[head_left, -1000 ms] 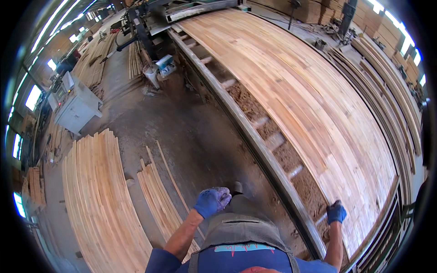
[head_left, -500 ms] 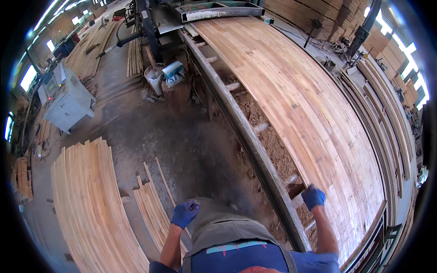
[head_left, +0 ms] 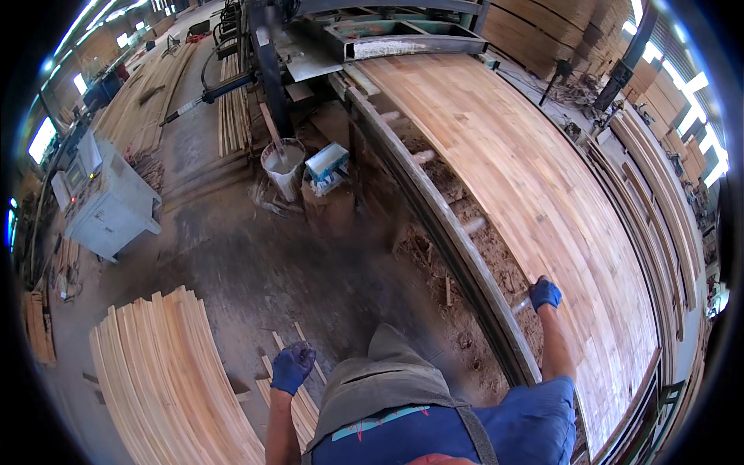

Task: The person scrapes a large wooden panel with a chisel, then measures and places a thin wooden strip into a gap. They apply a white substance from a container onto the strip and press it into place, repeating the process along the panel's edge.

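A long, wide panel of joined wooden strips [head_left: 535, 201] lies on a metal roller frame to my right. My right hand [head_left: 545, 293], in a blue glove, is closed at the panel's near left edge; its fingertips are partly hidden. My left hand [head_left: 292, 367], also blue-gloved with dark-stained fingers, is curled closed in the air at my left side, and nothing shows in it. Beneath it on the floor lie several narrow wooden strips [head_left: 304, 407]. Further left is a broad stack of pale boards [head_left: 174, 372].
A metal rail [head_left: 442, 209] runs between me and the panel, with sawdust below it. Ahead stand a white bucket [head_left: 284, 170], a blue-and-white box [head_left: 327, 161] and a machine frame [head_left: 411, 43]. A grey control cabinet [head_left: 116, 203] stands at left.
I have moved forward: the bucket, box and machine frame appear nearer and the board stack sits lower in view. My right hand remains at the panel's edge; my left hand has shifted left.
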The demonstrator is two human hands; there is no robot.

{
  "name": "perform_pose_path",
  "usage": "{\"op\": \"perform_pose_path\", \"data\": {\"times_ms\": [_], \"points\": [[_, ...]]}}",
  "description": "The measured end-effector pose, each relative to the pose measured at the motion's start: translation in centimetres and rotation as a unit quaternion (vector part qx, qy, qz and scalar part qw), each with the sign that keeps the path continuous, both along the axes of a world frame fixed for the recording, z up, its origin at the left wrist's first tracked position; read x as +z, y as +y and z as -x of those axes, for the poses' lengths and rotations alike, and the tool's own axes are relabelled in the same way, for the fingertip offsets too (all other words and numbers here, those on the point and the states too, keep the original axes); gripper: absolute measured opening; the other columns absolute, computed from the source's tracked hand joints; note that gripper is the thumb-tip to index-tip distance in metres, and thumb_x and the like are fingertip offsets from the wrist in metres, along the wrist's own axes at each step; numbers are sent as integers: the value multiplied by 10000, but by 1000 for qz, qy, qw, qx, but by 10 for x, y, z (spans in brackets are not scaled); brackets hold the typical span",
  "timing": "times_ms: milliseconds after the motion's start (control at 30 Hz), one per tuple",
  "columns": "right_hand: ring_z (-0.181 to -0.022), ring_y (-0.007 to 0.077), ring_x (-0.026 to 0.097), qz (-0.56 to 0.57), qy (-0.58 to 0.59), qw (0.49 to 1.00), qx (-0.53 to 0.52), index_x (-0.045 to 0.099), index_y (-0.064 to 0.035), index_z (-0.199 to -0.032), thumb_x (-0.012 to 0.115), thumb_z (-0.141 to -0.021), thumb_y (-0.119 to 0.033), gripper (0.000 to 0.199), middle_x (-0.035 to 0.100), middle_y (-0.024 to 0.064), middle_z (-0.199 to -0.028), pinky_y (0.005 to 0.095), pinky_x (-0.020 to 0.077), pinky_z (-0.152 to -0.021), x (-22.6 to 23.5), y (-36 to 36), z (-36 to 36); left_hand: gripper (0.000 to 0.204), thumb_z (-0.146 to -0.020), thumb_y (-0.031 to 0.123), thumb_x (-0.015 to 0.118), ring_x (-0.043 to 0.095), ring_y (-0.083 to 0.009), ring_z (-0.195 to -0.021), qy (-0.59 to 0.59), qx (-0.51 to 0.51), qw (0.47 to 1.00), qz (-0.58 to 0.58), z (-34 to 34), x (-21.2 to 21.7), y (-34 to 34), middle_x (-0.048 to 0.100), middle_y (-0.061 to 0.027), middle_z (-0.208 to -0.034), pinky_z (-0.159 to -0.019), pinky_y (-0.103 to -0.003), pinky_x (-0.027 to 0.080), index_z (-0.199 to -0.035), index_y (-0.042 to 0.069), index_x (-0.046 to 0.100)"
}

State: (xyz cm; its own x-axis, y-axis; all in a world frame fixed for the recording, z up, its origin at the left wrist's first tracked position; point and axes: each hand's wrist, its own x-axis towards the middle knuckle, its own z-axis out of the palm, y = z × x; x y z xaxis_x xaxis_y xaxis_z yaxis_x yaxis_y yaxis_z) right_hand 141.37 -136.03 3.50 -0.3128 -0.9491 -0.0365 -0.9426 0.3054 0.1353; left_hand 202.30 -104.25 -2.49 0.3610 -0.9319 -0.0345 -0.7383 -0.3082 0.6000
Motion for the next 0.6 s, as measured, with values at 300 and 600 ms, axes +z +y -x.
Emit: {"op": "perform_pose_path", "data": {"times_ms": [300, 600], "points": [[-929, 386, 701, -4, 28, 997, -78, 669, -84, -970, 705, -823, -313, 274, 718, 223, -953, 488, 550, -788, -17, -91, -94, 285, -868, 375, 677, 694, -380, -810, 13, -9, 999, -48, -167, -31, -161, 718, -171, -868, -726, -451, 556, -991, 123, 723], [-1009, 399, 690, 14, 39, 981, -187, 727, -26, -981, 656, -833, -243, 273, 700, 257, -1058, 484, 563, -842, -12, -210, -223, 259, -876, 333, 670, 689, -367, -826, 61, 101, 993, -10, -358, -54, -190, 715, -173, -878, -726, -432, 550, -969, 99, 729]]}}
